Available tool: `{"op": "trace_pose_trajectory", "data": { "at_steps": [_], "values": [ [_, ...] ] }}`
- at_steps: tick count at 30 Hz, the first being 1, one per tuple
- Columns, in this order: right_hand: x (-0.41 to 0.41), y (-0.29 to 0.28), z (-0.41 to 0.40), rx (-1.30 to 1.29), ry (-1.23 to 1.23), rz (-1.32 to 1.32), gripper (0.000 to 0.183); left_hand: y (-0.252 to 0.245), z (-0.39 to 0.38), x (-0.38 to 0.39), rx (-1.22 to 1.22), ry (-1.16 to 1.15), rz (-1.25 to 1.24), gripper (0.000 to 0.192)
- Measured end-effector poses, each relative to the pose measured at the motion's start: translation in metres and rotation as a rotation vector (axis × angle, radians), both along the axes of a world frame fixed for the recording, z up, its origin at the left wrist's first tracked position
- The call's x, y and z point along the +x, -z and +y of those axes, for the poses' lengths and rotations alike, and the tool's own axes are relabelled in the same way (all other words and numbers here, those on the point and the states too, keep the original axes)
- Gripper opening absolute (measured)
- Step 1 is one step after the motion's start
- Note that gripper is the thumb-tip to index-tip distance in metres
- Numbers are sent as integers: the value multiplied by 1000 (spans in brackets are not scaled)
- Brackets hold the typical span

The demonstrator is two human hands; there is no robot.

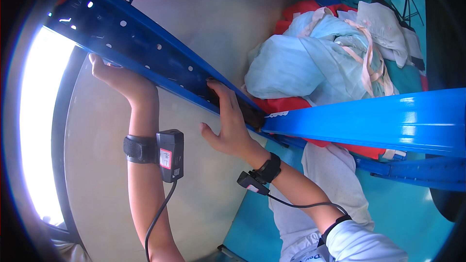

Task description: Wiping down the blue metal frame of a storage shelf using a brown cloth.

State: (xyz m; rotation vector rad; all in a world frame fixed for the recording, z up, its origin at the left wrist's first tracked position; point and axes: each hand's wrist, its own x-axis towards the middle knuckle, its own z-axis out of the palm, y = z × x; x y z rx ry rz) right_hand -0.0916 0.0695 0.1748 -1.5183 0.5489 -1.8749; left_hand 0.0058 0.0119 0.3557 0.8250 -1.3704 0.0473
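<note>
A blue painted steel channel post (142, 43), with rows of round holes, slants from the upper left to the centre. My left hand (125, 80) grips its lower edge from beneath, the fingers partly hidden behind the metal. My right hand (227, 123) reaches across the lower end of the channel. Its fingertips touch inside, while the thumb stands apart from the metal. Close to the right hand, a glossy blue steel beam (364, 120) meets the post at an angle. The channel is dark inside near this junction.
A heap of fabric (309, 62), light blue, red and white, lies behind the beam. Another blue rail (426, 173) sits below it. A pale panel (189, 196) stands behind the post, beside a turquoise floor (397, 218). Both wrists carry cabled black devices (170, 155).
</note>
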Motion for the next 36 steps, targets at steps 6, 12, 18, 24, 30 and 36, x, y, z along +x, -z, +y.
{"op": "trace_pose_trajectory", "data": {
  "at_steps": [6, 12, 18, 24, 30, 36],
  "values": [
    [1, 21, 5, 88, -53, 92, 72, -1, 4, -15, 33, 32, 111, 33],
    [9, 26, 10, -31, 18, -9, 73, 0, -3, 1, -30, -83, -7, 34],
    [-3, 70, 27, 81, -71, 110, 73, 2, -9, 19, -155, -213, -260, 36],
    [3, 76, 33, 141, 66, 141, 73, -5, -10, 21, -173, -340, -332, 41],
    [-5, 49, 6, -34, -6, 87, 73, 1, -5, 22, -139, -385, -318, 46],
    [-10, 55, 7, -55, -22, 176, 69, 2, -4, 17, -154, -399, -334, 47]
  ]
}}
